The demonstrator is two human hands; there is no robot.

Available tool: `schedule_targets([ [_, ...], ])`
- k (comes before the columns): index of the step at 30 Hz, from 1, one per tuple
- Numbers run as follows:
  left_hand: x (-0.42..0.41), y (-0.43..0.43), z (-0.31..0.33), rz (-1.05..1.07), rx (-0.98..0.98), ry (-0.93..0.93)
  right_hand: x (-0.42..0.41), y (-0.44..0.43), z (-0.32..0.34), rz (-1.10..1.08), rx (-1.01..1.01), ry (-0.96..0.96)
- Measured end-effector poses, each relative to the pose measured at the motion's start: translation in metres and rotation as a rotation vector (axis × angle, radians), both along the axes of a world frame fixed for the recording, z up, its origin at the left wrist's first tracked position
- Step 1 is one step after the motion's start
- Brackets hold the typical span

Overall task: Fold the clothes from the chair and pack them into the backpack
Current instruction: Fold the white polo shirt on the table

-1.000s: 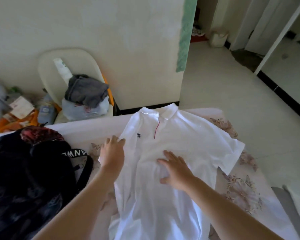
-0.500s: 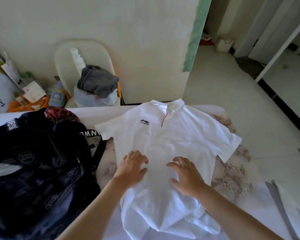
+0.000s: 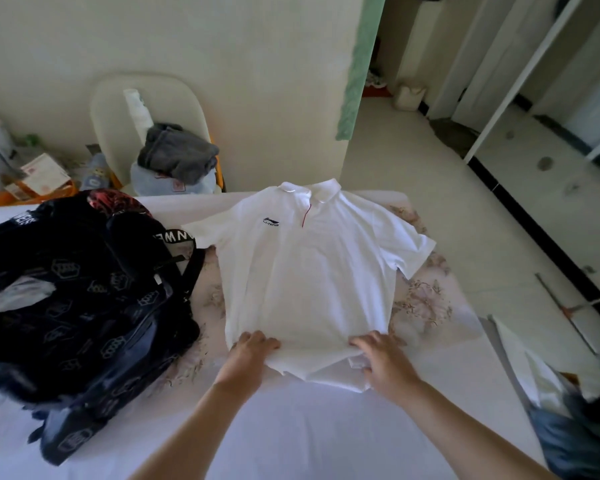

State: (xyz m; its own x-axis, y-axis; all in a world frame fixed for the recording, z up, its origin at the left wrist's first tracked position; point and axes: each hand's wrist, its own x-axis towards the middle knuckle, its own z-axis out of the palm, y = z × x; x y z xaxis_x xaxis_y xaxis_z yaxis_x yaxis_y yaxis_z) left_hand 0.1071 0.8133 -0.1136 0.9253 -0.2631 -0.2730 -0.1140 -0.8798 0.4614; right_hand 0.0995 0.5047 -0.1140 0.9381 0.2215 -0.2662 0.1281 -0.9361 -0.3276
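1. Black patterned fabric backpack (image 3: 84,306): slumped on the left of the white-sheeted counter (image 3: 291,427).
2. Cream moulded chair (image 3: 174,98), behind: a crumpled grey garment (image 3: 177,154) lies on a pale blue garment (image 3: 146,181).
3. White short-sleeved polo shirt (image 3: 309,271): spread face-up mid-counter, collar away from me. I judge it light, limp and prone to sliding, so I'd take it at the hem corners.
4. Left hand (image 3: 252,353): fingers curled on the hem.
5. Right hand (image 3: 383,356): fingers curled into bunched hem.

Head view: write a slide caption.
Left grip and right grip hold the hem of a white shirt on the table beside a backpack.
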Motion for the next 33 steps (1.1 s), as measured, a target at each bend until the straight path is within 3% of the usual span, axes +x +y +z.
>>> schedule_targets([
  [3,0.002,0.004,0.018,-0.003,-0.006,0.092,0.003,0.005,0.015,-0.076,0.047,0.137],
  [6,0.007,0.014,0.039,-0.045,0.150,0.208,0.002,-0.003,0.023,-0.121,0.071,0.278],
  [10,0.006,0.027,0.051,-0.179,0.512,0.245,-0.007,-0.010,0.018,-0.163,0.011,0.131],
  [13,-0.010,0.017,0.039,-0.080,0.289,0.061,-0.024,-0.012,0.014,-0.164,-0.046,-0.067],
  [15,-0.026,0.003,0.028,-0.108,0.065,-0.144,-0.038,-0.017,0.007,-0.009,-0.021,-0.162],
  [17,-0.044,-0.013,0.019,-0.194,-0.068,-0.185,-0.052,-0.018,0.002,0.207,-0.002,-0.165],
  [21,-0.070,-0.026,-0.004,-0.376,0.096,0.003,-0.068,-0.006,-0.005,0.558,-0.190,-0.292],
  [26,-0.080,-0.027,-0.006,-0.419,0.202,0.019,-0.065,0.010,0.005,0.703,-0.208,-0.357],
  [28,-0.083,-0.026,-0.004,-0.389,0.203,-0.011,-0.063,0.014,0.011,0.632,-0.017,-0.271],
  [30,-0.082,-0.026,-0.007,-0.350,0.181,-0.064,-0.061,0.016,0.026,0.329,0.242,-0.099],
  [33,-0.072,-0.031,0.003,-0.202,0.056,-0.116,-0.044,0.006,0.048,-0.138,0.378,0.033],
])
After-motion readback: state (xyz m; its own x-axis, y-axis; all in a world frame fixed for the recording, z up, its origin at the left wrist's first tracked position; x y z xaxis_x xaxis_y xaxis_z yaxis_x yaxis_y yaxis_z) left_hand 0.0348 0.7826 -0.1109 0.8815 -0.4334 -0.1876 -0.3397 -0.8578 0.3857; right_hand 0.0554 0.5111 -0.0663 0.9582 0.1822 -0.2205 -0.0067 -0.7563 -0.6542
